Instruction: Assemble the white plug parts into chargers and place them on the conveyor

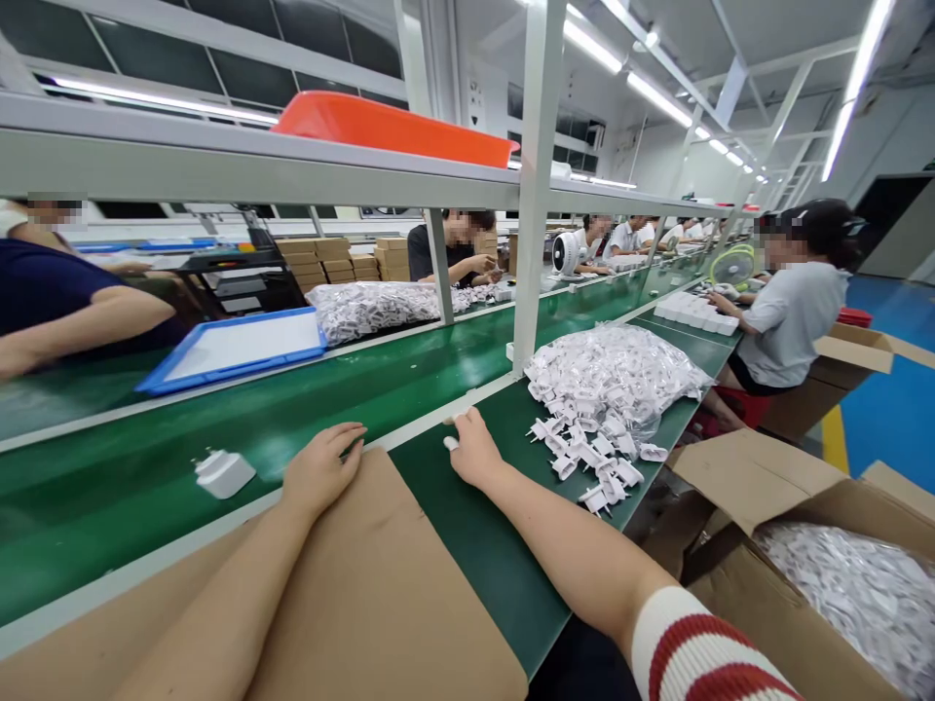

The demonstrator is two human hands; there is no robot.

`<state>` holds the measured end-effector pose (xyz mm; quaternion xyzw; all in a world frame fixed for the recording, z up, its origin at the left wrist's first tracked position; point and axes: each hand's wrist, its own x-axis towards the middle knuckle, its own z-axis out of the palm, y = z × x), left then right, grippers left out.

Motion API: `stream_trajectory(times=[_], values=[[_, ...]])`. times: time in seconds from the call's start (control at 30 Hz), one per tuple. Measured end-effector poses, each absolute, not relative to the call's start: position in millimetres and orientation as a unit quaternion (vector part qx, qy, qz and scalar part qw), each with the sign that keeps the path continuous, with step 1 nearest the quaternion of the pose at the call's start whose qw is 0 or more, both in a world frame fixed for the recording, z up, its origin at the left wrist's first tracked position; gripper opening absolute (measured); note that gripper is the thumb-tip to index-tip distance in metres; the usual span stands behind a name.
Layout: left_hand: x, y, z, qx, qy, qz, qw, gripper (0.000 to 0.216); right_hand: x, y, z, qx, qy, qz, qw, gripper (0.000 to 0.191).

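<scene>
My left hand (319, 469) lies flat on a brown cardboard sheet (380, 594), fingers stretched toward the belt's edge and holding nothing. My right hand (473, 450) rests on the green bench top with its fingers curled near the white rail; white finger cots show on the tips, and I cannot make out anything in them. A single white charger plug (223, 472) sits on the green conveyor belt (146, 467) left of my left hand. A heap of small white plug parts (606, 389), partly in a clear bag, lies to the right of my right hand.
An open cardboard box (789, 584) full of bagged white parts stands at the lower right. A blue tray (234, 348) and another bag of parts (372, 307) lie across the belt. A white upright post (537, 195) carries a shelf with an orange bin (394, 127). Other people sit along both sides.
</scene>
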<state>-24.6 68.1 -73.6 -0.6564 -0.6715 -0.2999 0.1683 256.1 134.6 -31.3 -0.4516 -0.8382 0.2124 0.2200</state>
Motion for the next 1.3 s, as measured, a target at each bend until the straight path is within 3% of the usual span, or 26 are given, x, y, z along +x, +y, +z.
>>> stream_trajectory(times=[0.17, 0.37, 0.67, 0.9, 1.3], values=[[-28.9, 69.7, -75.3, -0.650, -0.699, -0.275, 0.112, 0.049, 263.5, 124.9, -16.1, -0.486, -0.844, 0.198, 0.106, 0.076], [-32.3, 71.3, -77.2, -0.644, -0.718, -0.251, 0.083, 0.049, 272.5, 123.9, -6.6, -0.440, -0.872, 0.208, 0.062, 0.058], [-33.8, 71.3, -78.4, -0.636, -0.729, -0.241, 0.076, 0.049, 261.0, 117.3, -16.0, -0.416, -0.855, 0.264, 0.160, 0.060], [-37.9, 73.8, -82.9, -0.639, -0.722, -0.257, 0.074, 0.047, 254.9, 118.7, -20.9, -0.369, -0.850, 0.306, 0.215, 0.024], [-39.3, 76.3, -83.7, -0.641, -0.728, -0.236, 0.059, 0.054, 256.8, 116.5, -15.9, -0.386, -0.821, 0.350, 0.231, 0.022]])
